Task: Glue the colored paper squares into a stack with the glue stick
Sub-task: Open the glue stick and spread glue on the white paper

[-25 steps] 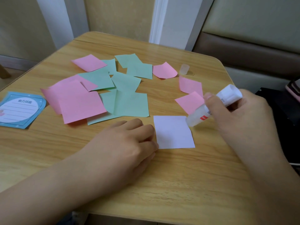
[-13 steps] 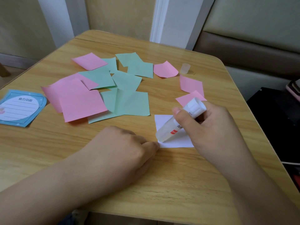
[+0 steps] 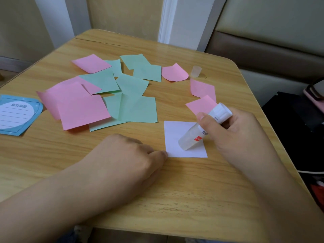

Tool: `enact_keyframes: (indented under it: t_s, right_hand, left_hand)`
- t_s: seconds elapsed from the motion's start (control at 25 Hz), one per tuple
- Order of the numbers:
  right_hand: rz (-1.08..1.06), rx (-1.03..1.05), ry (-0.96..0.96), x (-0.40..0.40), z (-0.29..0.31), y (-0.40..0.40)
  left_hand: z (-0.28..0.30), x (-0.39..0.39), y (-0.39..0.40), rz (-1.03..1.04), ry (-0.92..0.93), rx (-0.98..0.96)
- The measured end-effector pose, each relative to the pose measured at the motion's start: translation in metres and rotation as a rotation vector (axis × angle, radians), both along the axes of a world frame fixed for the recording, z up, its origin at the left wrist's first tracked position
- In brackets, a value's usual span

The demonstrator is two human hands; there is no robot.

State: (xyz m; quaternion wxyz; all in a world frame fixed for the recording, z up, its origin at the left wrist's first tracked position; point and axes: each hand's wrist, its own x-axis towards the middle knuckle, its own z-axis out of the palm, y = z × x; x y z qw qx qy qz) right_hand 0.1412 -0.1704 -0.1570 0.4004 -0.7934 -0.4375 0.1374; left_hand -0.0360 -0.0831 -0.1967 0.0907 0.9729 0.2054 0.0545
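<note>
1. The white paper square (image 3: 177,135) lies flat on the wooden counter (image 3: 184,193), toward the near right part of it
2. The right hand (image 3: 233,135) grips the glue stick (image 3: 201,130), fingers and thumb curled round its upper body, just right of the white square
3. The glue stick leans, its white end up and away from the white square, its clear lower end touching the white square near the square's lower middle
4. The left hand (image 3: 126,160) rests on the counter just left of the white square, fingers curled under, one fingertip pressing at the square's near left corner; it holds nothing
5. Behind the white square, to its left, green paper squares (image 3: 138,109) lie overlapping in a loose spread
6. Farther left of the white square, large pink paper squares (image 3: 78,107) overlap the green ones
7. Just behind the white square on its right side, a pink square (image 3: 199,105) lies partly hidden by the glue stick, with another pink square (image 3: 202,88) behind it
8. The clear glue cap (image 3: 196,71) stands upright well behind the white square, beside a curled pink square (image 3: 174,72)
9. A blue note card (image 3: 17,114) lies at the counter's left edge, far left of the white square
</note>
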Motion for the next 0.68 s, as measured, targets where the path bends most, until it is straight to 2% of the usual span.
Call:
enact_keyframes:
  t_s: [0.36, 0.48, 0.56, 0.68]
  right_hand:
    - [-0.072, -0.028, -0.089, 0.017, 0.002, -0.016]
    - [-0.104, 0.021, -0.135, 0.014, 0.006, -0.018]
    - [-0.089, 0.091, -0.052, 0.005, 0.008, -0.015]
    - [-0.039, 0.089, 0.070, -0.012, 0.003, -0.009]
  left_hand:
    - [-0.004, 0.002, 0.006, -0.018, -0.007, -0.057]
    - [-0.003, 0.001, 0.007, -0.024, 0.011, -0.050]
    - [-0.001, 0.002, 0.007, -0.035, -0.022, -0.050]
    - [0.003, 0.001, 0.004, -0.026, -0.026, -0.079]
